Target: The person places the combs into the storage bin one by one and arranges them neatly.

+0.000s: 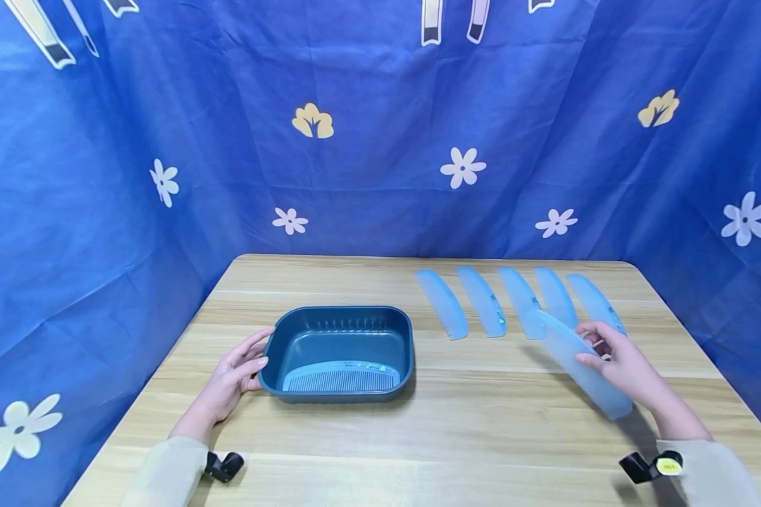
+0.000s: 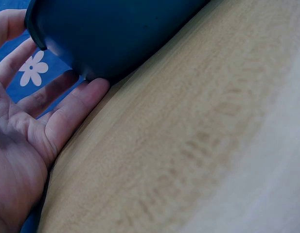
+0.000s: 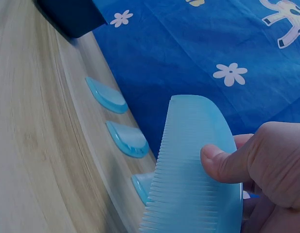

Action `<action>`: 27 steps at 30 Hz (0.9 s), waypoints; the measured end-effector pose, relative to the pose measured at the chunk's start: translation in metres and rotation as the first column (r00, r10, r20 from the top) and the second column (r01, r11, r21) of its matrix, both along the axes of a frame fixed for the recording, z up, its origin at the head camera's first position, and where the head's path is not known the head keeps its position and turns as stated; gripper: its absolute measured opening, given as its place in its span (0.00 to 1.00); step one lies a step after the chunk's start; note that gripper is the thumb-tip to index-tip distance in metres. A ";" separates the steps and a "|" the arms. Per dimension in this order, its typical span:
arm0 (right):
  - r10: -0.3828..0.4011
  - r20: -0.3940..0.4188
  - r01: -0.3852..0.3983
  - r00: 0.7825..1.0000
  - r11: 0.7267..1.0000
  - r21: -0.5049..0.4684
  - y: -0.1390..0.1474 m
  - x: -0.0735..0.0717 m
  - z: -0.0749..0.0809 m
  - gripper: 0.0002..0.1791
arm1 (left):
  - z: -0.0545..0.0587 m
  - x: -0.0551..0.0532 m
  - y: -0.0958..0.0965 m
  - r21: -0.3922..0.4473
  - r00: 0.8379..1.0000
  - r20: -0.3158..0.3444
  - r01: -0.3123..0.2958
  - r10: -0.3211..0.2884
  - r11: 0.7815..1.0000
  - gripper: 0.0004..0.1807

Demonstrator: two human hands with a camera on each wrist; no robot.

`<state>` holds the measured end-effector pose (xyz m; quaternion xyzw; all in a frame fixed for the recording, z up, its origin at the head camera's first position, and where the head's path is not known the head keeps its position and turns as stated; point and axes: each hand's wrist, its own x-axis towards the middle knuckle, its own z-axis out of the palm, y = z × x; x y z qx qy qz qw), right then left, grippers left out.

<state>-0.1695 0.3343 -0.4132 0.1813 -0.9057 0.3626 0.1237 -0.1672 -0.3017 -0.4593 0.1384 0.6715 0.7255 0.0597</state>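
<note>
My right hand point(image 1: 624, 362) pinches a translucent light-blue comb point(image 1: 577, 366) between thumb and fingers, over the right part of the table. The comb is tilted, its teeth facing left in the right wrist view, where the thumb point(image 3: 222, 162) presses on its flat side. At the left end of a dark teal plastic basin point(image 1: 342, 343), my left hand point(image 1: 228, 377) touches the outer wall with spread, fairly straight fingers point(image 2: 89, 94). Inside the basin, near its front wall, lies another blue comb point(image 1: 342, 378).
Several similar combs lie in a row at the back right of the wooden table point(image 1: 482, 436), from the leftmost comb point(image 1: 442, 304) to the rightmost comb point(image 1: 595, 301). The held comb overlaps part of that row in the head view. A blue patterned cloth point(image 1: 380, 176) hangs behind and beside the table.
</note>
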 end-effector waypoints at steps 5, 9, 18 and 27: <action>0.023 -0.034 -0.024 0.999 0.999 -0.029 -0.012 -0.004 0.005 0.21 | 0.001 0.000 0.001 -0.002 1.000 -0.001 -0.006 0.006 1.000 0.28; 0.029 -0.042 -0.030 0.999 0.999 -0.035 -0.022 -0.008 0.007 0.20 | 0.002 0.000 0.001 -0.003 1.000 -0.001 -0.010 0.010 1.000 0.29; 0.036 -0.053 -0.039 0.998 0.997 -0.059 -0.045 -0.017 0.008 0.21 | 0.000 0.001 0.001 -0.004 1.000 0.002 -0.016 0.016 1.000 0.28; 0.066 -0.041 -0.069 0.997 0.994 -0.084 -0.075 -0.018 0.023 0.20 | 0.000 0.001 0.002 -0.020 1.000 0.009 -0.030 0.030 0.999 0.28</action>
